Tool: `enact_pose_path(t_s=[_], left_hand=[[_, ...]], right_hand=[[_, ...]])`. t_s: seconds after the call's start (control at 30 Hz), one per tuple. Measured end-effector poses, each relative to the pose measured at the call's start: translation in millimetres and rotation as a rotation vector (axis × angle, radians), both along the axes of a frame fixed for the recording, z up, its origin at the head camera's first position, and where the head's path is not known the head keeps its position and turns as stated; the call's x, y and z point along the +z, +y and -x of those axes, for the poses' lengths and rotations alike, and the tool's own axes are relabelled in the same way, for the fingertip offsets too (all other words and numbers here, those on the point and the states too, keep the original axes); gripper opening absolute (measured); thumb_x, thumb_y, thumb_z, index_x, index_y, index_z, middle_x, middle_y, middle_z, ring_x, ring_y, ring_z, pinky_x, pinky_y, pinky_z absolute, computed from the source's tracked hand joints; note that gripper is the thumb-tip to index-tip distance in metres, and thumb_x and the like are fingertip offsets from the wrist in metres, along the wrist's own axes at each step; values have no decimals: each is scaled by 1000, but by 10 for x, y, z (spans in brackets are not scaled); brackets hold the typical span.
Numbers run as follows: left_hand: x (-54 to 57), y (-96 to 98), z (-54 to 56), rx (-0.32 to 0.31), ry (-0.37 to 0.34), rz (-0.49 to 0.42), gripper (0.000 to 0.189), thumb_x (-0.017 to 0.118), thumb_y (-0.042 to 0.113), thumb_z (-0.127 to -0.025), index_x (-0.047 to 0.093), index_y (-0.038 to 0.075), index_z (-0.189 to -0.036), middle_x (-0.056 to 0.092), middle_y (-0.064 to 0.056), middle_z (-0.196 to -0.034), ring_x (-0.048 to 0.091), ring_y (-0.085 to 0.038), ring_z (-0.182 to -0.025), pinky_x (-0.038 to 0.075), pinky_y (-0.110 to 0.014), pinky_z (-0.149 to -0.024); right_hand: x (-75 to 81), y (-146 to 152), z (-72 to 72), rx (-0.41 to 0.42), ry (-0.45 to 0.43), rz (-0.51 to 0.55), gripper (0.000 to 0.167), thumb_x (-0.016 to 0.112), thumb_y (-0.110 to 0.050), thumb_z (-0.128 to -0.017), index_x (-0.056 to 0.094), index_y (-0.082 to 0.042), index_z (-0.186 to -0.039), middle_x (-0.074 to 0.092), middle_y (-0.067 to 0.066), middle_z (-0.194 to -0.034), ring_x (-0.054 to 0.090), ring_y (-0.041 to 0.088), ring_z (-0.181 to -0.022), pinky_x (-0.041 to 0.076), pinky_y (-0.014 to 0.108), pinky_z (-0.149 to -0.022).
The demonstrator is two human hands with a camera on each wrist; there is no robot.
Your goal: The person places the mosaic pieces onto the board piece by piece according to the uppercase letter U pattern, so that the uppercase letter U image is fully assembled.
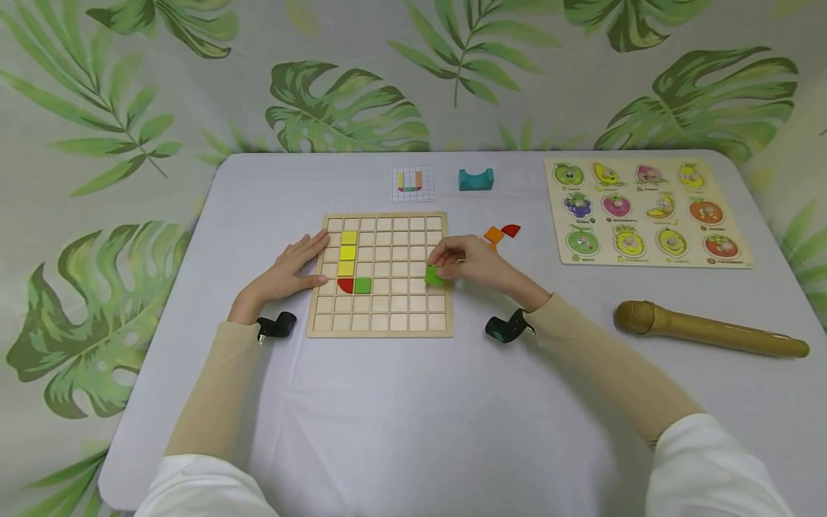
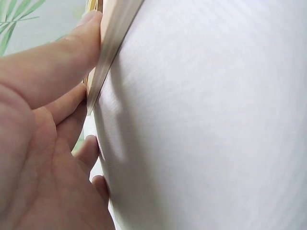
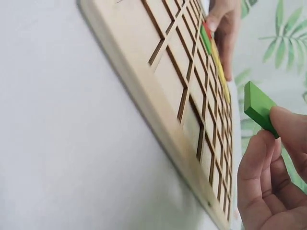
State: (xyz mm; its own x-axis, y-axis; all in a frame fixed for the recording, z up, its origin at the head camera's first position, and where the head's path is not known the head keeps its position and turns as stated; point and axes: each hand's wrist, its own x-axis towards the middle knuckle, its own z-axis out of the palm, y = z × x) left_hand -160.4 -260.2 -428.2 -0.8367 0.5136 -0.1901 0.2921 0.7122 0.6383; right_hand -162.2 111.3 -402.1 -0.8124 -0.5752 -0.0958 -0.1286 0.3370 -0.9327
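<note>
I watched remotely a flat green tile (image 3: 259,103), sharp-cornered, right hand (image 1: 474,260) pinched it, straight-fingered left hand (image 1: 287,269) touched grid board (image 1: 381,334)

This seems a play area (fruit puzzle (image 1: 639,208), leafy backdrop (image 1: 349,108)).

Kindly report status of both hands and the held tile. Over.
Left hand touching left edge of grid board. Right hand pinching green tile above board. Nothing visible between them.
</note>
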Motion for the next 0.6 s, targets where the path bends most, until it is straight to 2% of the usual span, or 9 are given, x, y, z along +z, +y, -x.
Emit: enact_pose_path(t_s=[0.37,0.6], left_hand=[[11,6,-6,5,-3,-5,78,61,24,-94,14,3,-153,4,-11,-160,-6,-33,-144,-6,-52,-112],[12,3,-6,4,-8,-11,78,61,24,-95,14,4,-153,4,-11,-160,-6,-33,-144,-6,-52,-112]], right_hand=[[-27,-529,79,59,47,-17,9,67,4,-84,67,0,-93,63,7,-87,56,19,-80,46,24,-72],[-88,-788,102,90,64,-80,10,66,4,-83,68,-3,-90,63,5,-83,55,17,-76,44,24,-70]])
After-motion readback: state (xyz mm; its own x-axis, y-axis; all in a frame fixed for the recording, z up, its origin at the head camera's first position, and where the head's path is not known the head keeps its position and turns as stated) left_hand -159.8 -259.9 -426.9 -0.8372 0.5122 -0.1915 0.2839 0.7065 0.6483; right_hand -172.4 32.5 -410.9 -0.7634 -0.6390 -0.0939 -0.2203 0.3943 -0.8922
